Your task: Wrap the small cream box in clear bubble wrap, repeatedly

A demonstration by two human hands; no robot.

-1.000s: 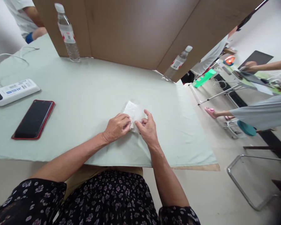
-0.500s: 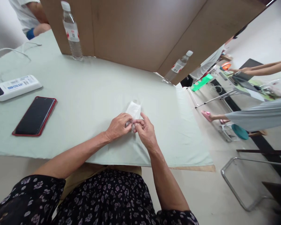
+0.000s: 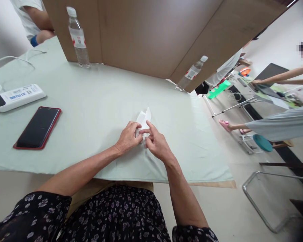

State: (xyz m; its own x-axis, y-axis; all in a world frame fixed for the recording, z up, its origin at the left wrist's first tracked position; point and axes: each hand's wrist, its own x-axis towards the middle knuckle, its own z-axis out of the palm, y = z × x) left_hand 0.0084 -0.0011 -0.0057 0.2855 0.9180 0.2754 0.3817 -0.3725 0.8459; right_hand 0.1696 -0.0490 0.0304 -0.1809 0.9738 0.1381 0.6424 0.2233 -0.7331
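Note:
On the pale green tablecloth in front of me lies a thin, white, crumpled sheet (image 3: 144, 118); I cannot tell whether it is tissue or plastic film. My left hand (image 3: 128, 137) has its thumb and fingers closed on the near end of this sheet. From the other side my right hand (image 3: 157, 143) reaches in. Its index finger points forward and another finger touches the sheet beside my left fingertips, while the thumb stands apart. The sheet's far end sticks up in a point beyond my fingers, and its near part is mostly hidden by them.
Left on the table (image 3: 96, 97) are a red-cased phone (image 3: 37, 127) and a white device (image 3: 20, 96) with a cable. A bottle (image 3: 78, 40) and another bottle (image 3: 192, 72) stand before a cardboard panel (image 3: 146, 33). At right are a person (image 3: 282, 122), a stool (image 3: 262, 143) and a metal-framed chair (image 3: 252, 201).
My right fingers have spread apart from their closer pinch by the left fingertips. The white sheet's far end has folded and now rises to a point. The view has shifted slightly.

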